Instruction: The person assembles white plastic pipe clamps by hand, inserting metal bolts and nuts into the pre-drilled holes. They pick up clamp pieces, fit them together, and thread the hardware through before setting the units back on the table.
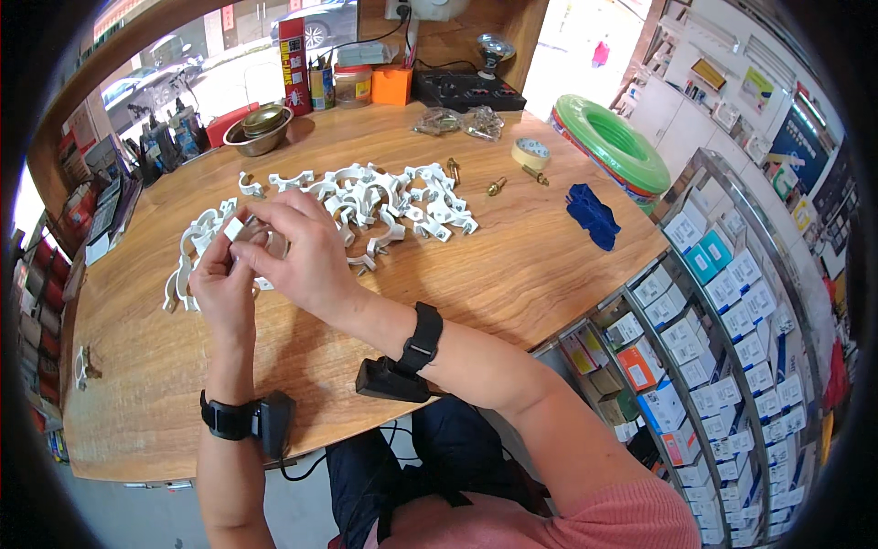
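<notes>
Over the left part of the wooden table, my left hand [222, 285] and my right hand [309, 254] meet, fingers closed around one white pipe clamp [235, 229]. Its end sticks up between my fingertips; the rest is mostly hidden by my fingers. Just beyond my hands lies a heap of white pipe clamps [389, 188], some of them joined or tangled. More white clamps [186, 249] lie beside my left hand. A single clamp [82, 368] rests apart near the table's left edge.
Brass bolts [497, 186], a tape roll [530, 153] and a dark blue cloth [593, 216] lie at right. Metal bowls [259, 130], an orange box [391, 86] and a black device [468, 91] stand at the back. A glass cabinet [704, 302] and green hose coil [611, 146] flank the right.
</notes>
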Tool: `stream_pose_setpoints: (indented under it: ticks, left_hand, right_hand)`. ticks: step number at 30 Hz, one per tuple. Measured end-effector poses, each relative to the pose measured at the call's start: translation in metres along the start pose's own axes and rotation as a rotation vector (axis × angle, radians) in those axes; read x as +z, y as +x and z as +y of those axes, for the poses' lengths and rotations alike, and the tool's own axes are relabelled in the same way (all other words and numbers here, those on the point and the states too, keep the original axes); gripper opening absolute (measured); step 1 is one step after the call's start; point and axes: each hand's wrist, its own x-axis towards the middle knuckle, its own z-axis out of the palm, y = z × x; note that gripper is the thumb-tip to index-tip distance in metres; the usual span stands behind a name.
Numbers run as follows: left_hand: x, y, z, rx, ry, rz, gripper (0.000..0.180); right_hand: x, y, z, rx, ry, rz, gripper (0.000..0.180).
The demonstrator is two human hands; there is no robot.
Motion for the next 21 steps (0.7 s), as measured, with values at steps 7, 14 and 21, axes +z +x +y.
stream_pose_setpoints:
  ticks: [7, 14, 21]
  left_hand:
    - [0.006, -0.002, 0.006, -0.044, 0.112, -0.096, 0.034]
    - [-0.002, 0.001, 0.007, -0.178, 0.011, -0.050, 0.026]
    - [0.003, 0.003, 0.015, -0.413, -0.269, -0.006, 0.023]
  right_hand:
    - [-0.001, 0.004, 0.017, -0.058, -0.119, 0.022, 0.030]
    - [-0.020, 0.018, 0.015, 0.483, 0.483, -0.291, 0.024]
    - [-0.013, 0.015, 0.025, 0.152, 0.200, -0.314, 0.025]
